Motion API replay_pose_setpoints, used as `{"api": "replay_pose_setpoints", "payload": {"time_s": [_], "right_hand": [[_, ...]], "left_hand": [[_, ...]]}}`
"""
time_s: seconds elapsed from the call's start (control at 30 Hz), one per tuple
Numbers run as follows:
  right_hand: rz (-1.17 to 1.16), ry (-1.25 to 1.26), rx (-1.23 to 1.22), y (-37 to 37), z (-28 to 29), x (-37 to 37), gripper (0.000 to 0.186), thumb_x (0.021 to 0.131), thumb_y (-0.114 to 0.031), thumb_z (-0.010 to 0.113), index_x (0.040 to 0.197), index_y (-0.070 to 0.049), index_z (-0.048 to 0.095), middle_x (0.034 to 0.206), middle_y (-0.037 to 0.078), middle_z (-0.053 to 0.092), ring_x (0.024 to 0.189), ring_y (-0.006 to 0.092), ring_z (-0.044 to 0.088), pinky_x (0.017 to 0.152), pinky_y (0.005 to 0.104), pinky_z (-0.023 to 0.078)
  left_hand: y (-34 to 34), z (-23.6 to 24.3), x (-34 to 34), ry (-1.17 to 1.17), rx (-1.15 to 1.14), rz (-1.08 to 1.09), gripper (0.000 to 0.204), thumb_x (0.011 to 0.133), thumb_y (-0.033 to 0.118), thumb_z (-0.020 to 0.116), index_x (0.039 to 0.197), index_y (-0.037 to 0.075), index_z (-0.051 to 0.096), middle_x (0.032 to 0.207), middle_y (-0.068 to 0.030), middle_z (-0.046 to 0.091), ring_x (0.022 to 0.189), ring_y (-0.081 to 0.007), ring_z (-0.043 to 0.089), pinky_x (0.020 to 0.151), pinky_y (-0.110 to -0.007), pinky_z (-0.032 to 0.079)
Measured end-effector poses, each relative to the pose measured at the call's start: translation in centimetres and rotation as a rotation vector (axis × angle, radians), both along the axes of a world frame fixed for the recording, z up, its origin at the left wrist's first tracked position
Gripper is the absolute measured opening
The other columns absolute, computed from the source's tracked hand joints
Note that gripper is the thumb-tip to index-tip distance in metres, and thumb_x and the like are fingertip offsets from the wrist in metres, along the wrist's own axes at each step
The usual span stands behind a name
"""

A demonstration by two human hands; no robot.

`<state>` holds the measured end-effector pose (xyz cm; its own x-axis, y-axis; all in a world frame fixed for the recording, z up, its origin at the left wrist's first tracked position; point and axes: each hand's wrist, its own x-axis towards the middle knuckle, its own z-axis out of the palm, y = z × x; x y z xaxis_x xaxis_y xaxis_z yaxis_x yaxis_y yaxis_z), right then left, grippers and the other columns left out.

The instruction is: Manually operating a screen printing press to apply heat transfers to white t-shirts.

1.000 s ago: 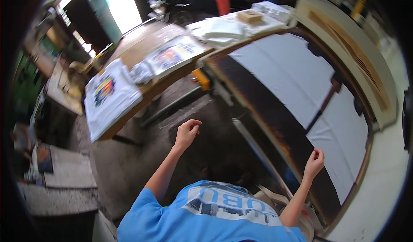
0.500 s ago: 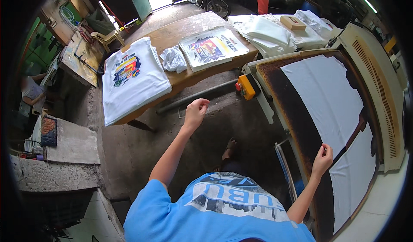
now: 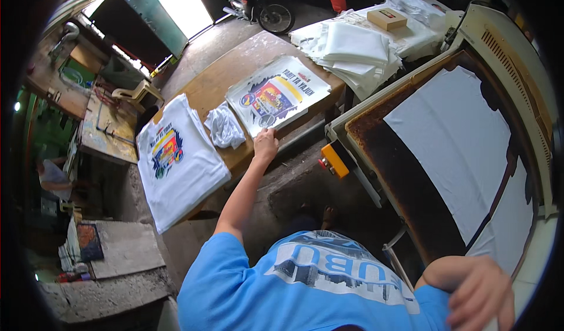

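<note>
My left hand (image 3: 266, 147) reaches to the near edge of a stack of printed sheets (image 3: 294, 83) on the brown table. Its fingers are closed at that edge; whether they grip a sheet is hidden. Left of it lie a crumpled white cloth (image 3: 224, 126) and a pile of white printed shirts (image 3: 191, 181). My right hand (image 3: 482, 296) is raised at the lower right, near the heat press, its fingers smeared by motion. White fabric pieces (image 3: 452, 137) lie on the dark bed of the press (image 3: 405, 184).
A yellow control box with a red button (image 3: 335, 160) juts from the press corner. Stacked white fabric (image 3: 352, 43) and a small cardboard box (image 3: 386, 19) sit beyond the table (image 3: 200, 93). A motorcycle (image 3: 273, 16) stands by the bright doorway. Another person (image 3: 54, 175) is at far left.
My left hand has moved forward to the printed sheets. My right hand has drawn back from over the press bed toward the lower right. The view has turned somewhat.
</note>
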<state>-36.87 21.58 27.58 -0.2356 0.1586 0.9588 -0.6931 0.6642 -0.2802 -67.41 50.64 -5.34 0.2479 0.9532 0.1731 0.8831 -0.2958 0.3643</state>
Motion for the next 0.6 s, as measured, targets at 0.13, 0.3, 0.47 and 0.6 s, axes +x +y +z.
{"api": "replay_pose_setpoints", "payload": {"time_s": [0.13, 0.3, 0.47, 0.6], "right_hand": [[0.069, -0.378, -0.149, 3.7, 4.0, -3.9, 0.050, 0.074, -0.002, 0.058, 0.114, -0.030, 0.047, 0.072, 0.005, 0.058, 0.046, 0.0094, 0.040, 0.042, 0.0175, 0.026], [0.012, -0.900, -0.307, 8.7, 1.0, -5.5, 0.039, 0.077, -0.017, 0.063, 0.113, -0.011, 0.049, 0.090, 0.012, 0.060, 0.064, 0.0174, 0.055, 0.050, 0.0258, 0.043], [-0.509, -0.947, -0.815, 13.6, -3.9, -6.5, 0.036, 0.077, -0.019, 0.063, 0.108, -0.002, 0.056, 0.085, 0.010, 0.061, 0.071, 0.0164, 0.060, 0.061, 0.0244, 0.048], [-0.656, -0.834, -1.325, 17.3, -9.5, -7.5, 0.028, 0.079, -0.013, 0.061, 0.104, 0.000, 0.057, 0.082, 0.004, 0.060, 0.067, 0.0080, 0.055, 0.059, 0.0192, 0.044]], "left_hand": [[3.9, -3.0, -2.0, 0.187, -0.104, 0.069, 0.035, 0.068, 0.014, 0.058, 0.103, 0.007, 0.055, 0.105, -0.0135, 0.053, 0.101, -0.0295, 0.050, 0.081, -0.041, 0.043], [7.7, -7.0, -3.5, 0.323, -0.130, -0.017, 0.022, 0.068, 0.010, 0.060, 0.089, 0.004, 0.057, 0.096, -0.0102, 0.053, 0.095, -0.0261, 0.052, 0.077, -0.040, 0.042], [11.7, -5.6, -5.2, 0.053, -0.289, -0.155, 0.019, 0.067, 0.016, 0.066, 0.079, 0.004, 0.059, 0.087, -0.0137, 0.057, 0.086, -0.0295, 0.055, 0.073, -0.039, 0.043], [15.0, -0.5, -6.0, -0.143, -0.277, -0.136, 0.021, 0.069, 0.015, 0.068, 0.073, 0.000, 0.054, 0.073, -0.0156, 0.059, 0.071, -0.0287, 0.058, 0.065, -0.035, 0.045]]}}
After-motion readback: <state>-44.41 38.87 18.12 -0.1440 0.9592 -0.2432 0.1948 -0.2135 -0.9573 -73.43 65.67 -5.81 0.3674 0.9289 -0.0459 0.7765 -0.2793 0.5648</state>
